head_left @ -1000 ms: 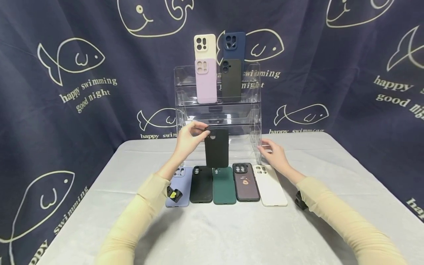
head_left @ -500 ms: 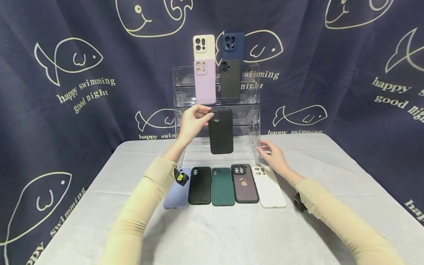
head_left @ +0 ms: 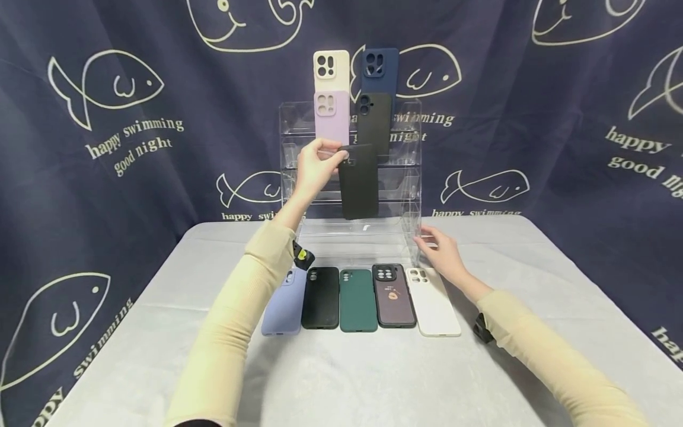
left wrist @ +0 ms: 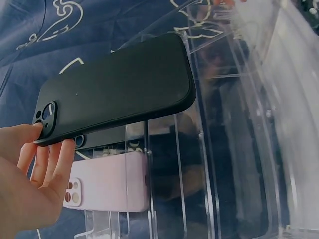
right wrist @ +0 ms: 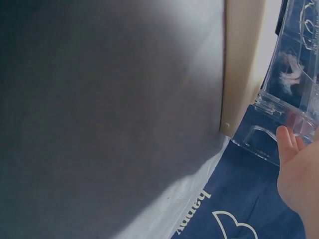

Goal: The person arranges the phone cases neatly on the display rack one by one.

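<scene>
In the head view my left hand pinches a black phone case by its camera-cutout corner. The case hangs upright in front of the middle tiers of a clear acrylic display stand. The left wrist view shows thumb and fingers of the left hand on either side of the cutout. My right hand holds the stand's lower right side edge with thumb and fingertips. Higher tiers bear a lilac case, a dark grey case, a cream case and a navy case.
Before the stand, a row of cases lies on the pale tablecloth: periwinkle, black, green, dark printed and white. A navy fish-print curtain hangs behind and at the sides.
My left hand has raised the black phone case from low in front of the stand to just below the lilac and dark grey cases. My right hand stays at the stand's side.
</scene>
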A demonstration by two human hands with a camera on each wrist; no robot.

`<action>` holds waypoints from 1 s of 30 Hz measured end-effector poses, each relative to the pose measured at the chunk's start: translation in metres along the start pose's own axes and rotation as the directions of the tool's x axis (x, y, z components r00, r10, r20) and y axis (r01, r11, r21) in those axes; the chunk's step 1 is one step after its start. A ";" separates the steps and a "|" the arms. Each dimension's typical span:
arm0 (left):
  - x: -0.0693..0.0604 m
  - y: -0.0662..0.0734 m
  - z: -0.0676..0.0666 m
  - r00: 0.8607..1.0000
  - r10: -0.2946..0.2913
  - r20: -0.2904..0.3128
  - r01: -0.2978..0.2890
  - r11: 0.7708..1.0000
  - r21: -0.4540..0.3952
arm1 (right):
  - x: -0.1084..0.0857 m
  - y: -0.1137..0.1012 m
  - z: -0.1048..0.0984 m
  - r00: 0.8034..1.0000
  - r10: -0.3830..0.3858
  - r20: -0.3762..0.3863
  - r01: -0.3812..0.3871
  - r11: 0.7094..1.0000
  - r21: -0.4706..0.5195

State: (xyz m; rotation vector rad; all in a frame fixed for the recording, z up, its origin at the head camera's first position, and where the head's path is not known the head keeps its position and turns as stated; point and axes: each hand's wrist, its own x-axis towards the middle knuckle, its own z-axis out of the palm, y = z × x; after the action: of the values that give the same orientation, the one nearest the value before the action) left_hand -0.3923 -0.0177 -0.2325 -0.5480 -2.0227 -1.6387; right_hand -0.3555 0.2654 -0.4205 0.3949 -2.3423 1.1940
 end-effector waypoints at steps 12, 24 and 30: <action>0.036 0.003 0.016 0.997 0.034 -0.064 -0.031 0.998 0.056 | 0.003 -0.003 0.004 1.000 -0.007 0.005 0.007 1.000 0.007; 0.060 -0.007 0.031 0.983 0.065 -0.171 -0.052 0.996 0.079 | -0.001 -0.005 0.006 1.000 0.015 0.009 -0.015 1.000 0.005; 0.063 -0.015 0.043 0.982 0.045 -0.184 -0.032 0.997 0.073 | -0.001 -0.003 0.001 1.000 0.027 0.007 -0.027 1.000 -0.009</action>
State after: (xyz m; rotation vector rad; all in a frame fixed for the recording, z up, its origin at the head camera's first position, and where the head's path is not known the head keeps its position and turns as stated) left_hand -0.4569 0.0222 -0.2141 -0.3917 -1.9128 -1.5297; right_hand -0.3532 0.2629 -0.4194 0.3660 -2.3653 1.1958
